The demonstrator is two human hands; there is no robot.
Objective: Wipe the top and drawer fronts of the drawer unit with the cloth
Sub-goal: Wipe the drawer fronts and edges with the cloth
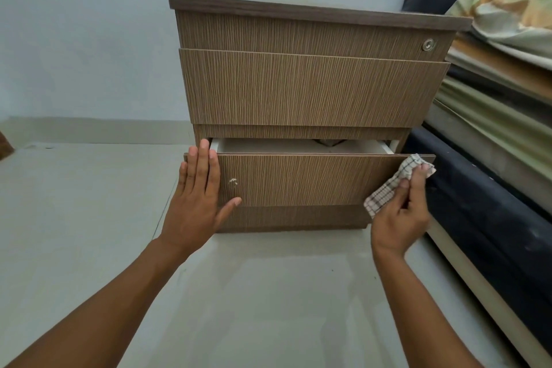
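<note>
A wood-grain drawer unit [310, 30] with a darker top edge stands on the floor against the wall. Its bottom drawer [307, 179] is pulled partly out, and a small white mark shows on its front. My left hand [198, 203] lies flat with straight fingers against the left end of that drawer front. My right hand [403, 212] holds a white checked cloth [391, 185] against the drawer front's right end. The middle drawer [310, 86] sticks out a little. A round lock [428, 45] sits on the top drawer front.
Stacked mattresses and bedding [493, 116] press close to the unit's right side. A pale tiled floor [89, 218] spreads to the left and in front. The light blue wall [89, 39] is behind. Something dark lies inside the open drawer.
</note>
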